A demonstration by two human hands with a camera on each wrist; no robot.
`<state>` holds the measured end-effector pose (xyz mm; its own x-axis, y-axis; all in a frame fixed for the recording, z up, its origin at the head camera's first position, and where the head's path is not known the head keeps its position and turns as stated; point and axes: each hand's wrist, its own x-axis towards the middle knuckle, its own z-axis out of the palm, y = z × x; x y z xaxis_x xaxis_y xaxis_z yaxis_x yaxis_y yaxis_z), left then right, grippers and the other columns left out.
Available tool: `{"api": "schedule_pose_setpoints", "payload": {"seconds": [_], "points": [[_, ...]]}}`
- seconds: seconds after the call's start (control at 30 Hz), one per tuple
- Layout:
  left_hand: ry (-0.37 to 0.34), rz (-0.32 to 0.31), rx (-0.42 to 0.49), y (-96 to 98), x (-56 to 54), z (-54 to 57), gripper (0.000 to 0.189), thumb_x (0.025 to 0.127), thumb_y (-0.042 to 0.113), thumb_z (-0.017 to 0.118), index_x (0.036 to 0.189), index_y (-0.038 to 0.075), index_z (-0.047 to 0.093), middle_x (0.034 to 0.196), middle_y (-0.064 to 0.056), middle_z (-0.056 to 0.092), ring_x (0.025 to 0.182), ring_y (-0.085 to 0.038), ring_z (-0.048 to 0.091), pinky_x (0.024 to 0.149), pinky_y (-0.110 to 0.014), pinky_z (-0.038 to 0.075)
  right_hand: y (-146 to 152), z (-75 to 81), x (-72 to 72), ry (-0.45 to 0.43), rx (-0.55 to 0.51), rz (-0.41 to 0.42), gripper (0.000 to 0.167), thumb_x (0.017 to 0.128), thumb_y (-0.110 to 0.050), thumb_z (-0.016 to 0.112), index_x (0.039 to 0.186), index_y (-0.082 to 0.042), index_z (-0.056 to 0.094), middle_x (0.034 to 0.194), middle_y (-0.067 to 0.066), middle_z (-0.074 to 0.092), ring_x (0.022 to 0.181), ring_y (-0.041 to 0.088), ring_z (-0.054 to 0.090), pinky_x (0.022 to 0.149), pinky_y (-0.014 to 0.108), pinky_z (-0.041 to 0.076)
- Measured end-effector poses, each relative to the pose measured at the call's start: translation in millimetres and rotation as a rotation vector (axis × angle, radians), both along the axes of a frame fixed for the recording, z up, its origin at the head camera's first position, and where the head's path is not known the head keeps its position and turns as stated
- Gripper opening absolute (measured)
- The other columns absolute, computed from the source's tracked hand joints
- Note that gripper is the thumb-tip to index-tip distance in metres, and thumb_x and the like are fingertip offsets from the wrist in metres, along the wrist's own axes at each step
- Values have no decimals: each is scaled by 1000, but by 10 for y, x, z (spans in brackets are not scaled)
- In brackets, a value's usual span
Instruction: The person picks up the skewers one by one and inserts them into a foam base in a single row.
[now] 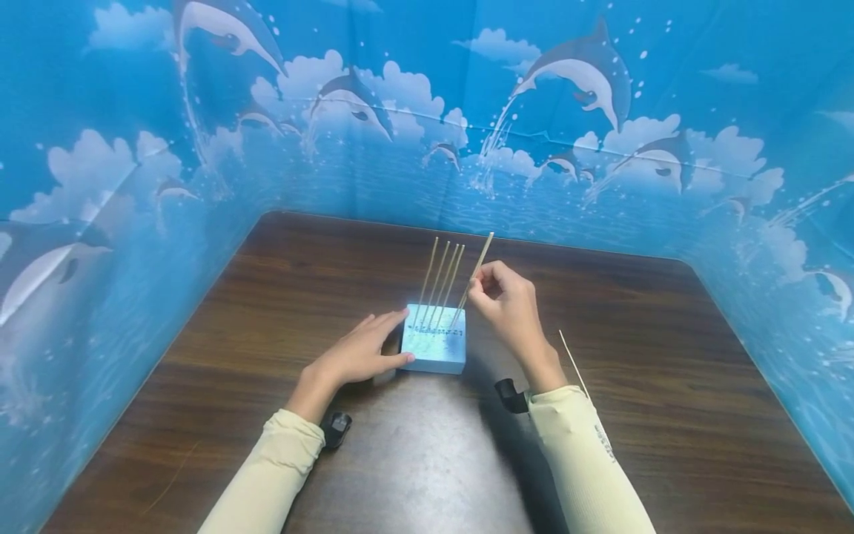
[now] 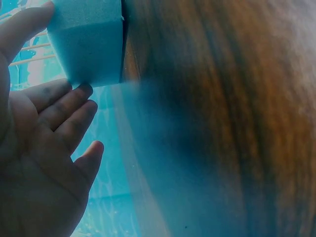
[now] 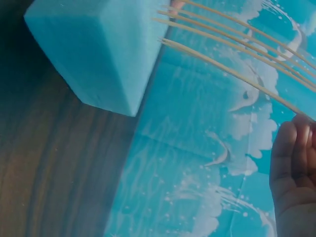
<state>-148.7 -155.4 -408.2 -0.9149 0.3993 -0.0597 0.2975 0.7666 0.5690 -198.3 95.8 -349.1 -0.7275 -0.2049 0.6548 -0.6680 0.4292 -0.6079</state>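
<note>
A pale blue foam-like block [image 1: 435, 347], with a row of dark marks on top, lies on the brown table. Several thin wooden sticks [image 1: 427, 276] stand up from it, leaning slightly right. My left hand [image 1: 360, 348] is at its left side, fingers extended, thumb tip and forefinger tip at its edge; the left wrist view shows the other fingers [image 2: 69, 118] nearly straight. Over the block's right edge, my right hand [image 1: 510, 300] pinches a wooden stick [image 1: 485, 251] between thumb and forefinger. That stick slants down to the block, its tip close to the surface in the right wrist view.
Another thin stick [image 1: 571, 360] lies on the table [image 1: 667, 415], partly hidden by my right forearm. A blue cloth backdrop with printed dolphins [image 1: 580, 74] rises along the table's back and sides. Black wrist cameras [image 1: 511, 395] sit at both cuffs.
</note>
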Motion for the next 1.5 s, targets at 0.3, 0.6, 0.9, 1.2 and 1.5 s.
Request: {"api": "schedule_pose_setpoints", "payload": {"seconds": [0.3,0.6,0.9,1.2,1.5], "points": [[-3,9,-7,11,-17,-18,87,93,52,62,158,10,22,162,-14,26,149,-33,24,124,-49,9,-31,-80,-1,9,15,72,7,82,7,62,81,0,62,74,8,65,65,13,60,59,13,51],[-9,7,0,16,-14,-21,86,94,51,61,158,10,22,162,-14,26,150,-34,23,124,-49,9,-27,-92,0,10,20,122,9,84,7,60,82,-1,63,77,7,65,68,12,61,62,18,57],[-9,16,11,9,-3,-1,87,93,52,62,158,11,22,162,-13,26,150,-33,23,124,-50,9,-18,-127,-23,-51,19,168,12,86,8,58,82,-3,63,78,6,66,70,12,63,65,32,61],[-11,17,13,10,4,8,87,93,51,63,158,10,23,162,-14,26,149,-33,23,124,-50,9,14,-154,5,-55,56,168,6,89,4,62,90,-1,65,81,7,66,74,13,62,66,31,59],[-3,8,7,0,1,-19,87,94,51,61,158,10,22,162,-13,25,150,-33,23,124,-49,9,620,-154,-9,-419,317,-111,30,99,-23,58,115,0,66,106,15,70,94,29,65,82,47,54]]}}
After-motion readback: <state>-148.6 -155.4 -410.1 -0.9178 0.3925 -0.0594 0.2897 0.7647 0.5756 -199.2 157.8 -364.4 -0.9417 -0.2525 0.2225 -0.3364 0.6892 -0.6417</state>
